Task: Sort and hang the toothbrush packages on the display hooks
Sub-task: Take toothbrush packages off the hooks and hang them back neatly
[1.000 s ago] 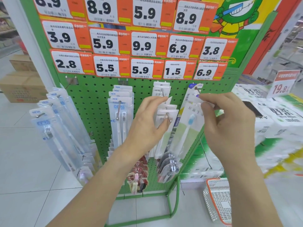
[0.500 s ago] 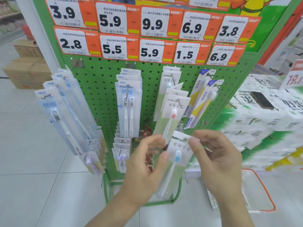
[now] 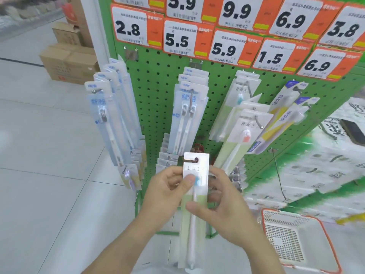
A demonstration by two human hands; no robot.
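Packaging (image 3: 194, 192) looks light, thin, probably flexy; your left hand (image 3: 167, 191) and right hand (image 3: 227, 210) both pinch it, so hold near its hang-hole.

Bare forearms, ringless hands (image 3: 197, 196)

access: bare pegboard (image 3: 158, 95) at 11 o'clock | obstacles: hanging packages (image 3: 189, 111) at 12, basket (image 3: 296, 240) at 4

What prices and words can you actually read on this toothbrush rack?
"2.8" price tag
"5.5" price tag
"5.9" price tag
"1.5" price tag
"6.9" price tag
"9.9" price tag
"3.8" price tag
"NEW" hanging toothbrush package
Fine print, barcodes and Chinese package text: too blurred.
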